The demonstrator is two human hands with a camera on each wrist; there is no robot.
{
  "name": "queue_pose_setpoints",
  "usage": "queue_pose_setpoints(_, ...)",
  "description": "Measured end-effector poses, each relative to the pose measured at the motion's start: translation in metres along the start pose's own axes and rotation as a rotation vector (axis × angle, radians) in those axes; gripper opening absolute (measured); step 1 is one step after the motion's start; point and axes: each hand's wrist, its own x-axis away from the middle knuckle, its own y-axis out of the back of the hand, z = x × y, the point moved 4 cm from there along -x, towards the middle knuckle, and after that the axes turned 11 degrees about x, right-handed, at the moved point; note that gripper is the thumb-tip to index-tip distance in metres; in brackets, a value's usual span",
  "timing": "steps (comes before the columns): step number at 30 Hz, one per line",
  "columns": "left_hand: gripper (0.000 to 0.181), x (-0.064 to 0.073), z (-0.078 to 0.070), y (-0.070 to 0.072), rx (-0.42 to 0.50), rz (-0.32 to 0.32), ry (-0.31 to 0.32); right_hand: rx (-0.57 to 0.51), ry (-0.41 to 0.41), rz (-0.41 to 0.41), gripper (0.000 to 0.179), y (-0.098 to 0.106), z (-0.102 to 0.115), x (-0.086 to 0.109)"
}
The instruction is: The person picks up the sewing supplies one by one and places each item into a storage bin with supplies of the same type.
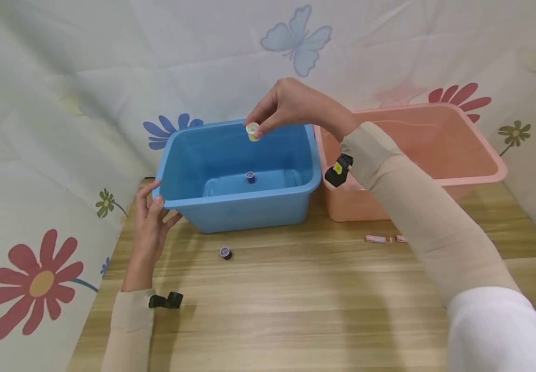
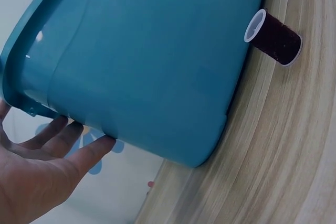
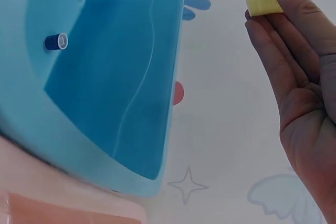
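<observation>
Nearest you, the bare wood of the bench (image 1: pixel 268 310) runs up to a maroon spool (image 1: pixel 226 253), standing on end with its pale top showing, just in front of the blue tub (image 1: pixel 244 213). Farther right lie two small pinkish pieces (image 1: pixel 378 239), one partly covered by your sleeve (image 1: pixel 430 212). Your left hand (image 1: pixel 149 225) has its grip on the tub's near left corner, thumb at the rim and fingers spread against the outside. Inside, a blue spool (image 1: pixel 250 177) stands on the tub floor. Your right hand (image 1: pixel 281 106) holds a pale yellow spool (image 1: pixel 253 132) in a narrow grip, pinched between thumb and fingers, raised over the blue tub. The pink tub (image 1: pixel 435 142) sits just beside it on the right. Behind everything hangs a white cloth (image 1: pixel 212 57) printed with flowers and a butterfly.
</observation>
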Motion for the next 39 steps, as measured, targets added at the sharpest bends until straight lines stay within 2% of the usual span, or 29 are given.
queue_pose_setpoints(5,0.047,0.002,0.000,0.002,0.018,0.001,0.002,-0.023,0.037,-0.010,0.035,-0.005,-0.004,-0.011)
queue_pose_setpoints(13,0.047,0.004,-0.001,0.004,0.016,-0.004,-0.008,-0.031,0.028,0.041,0.036,-0.015,-0.008,-0.027)
queue_pose_setpoints(23,0.047,0.006,-0.002,0.005,0.015,-0.007,-0.011,0.012,-0.016,0.113,0.036,-0.028,-0.018,-0.031)
queue_pose_setpoints(34,0.048,0.006,-0.004,0.007,0.013,-0.007,-0.017,-0.018,-0.062,0.124,0.036,-0.034,-0.027,-0.034)
queue_pose_setpoints(39,0.048,0.007,-0.004,0.006,0.013,-0.011,-0.015,-0.018,-0.078,0.159,0.037,-0.037,-0.028,-0.039)
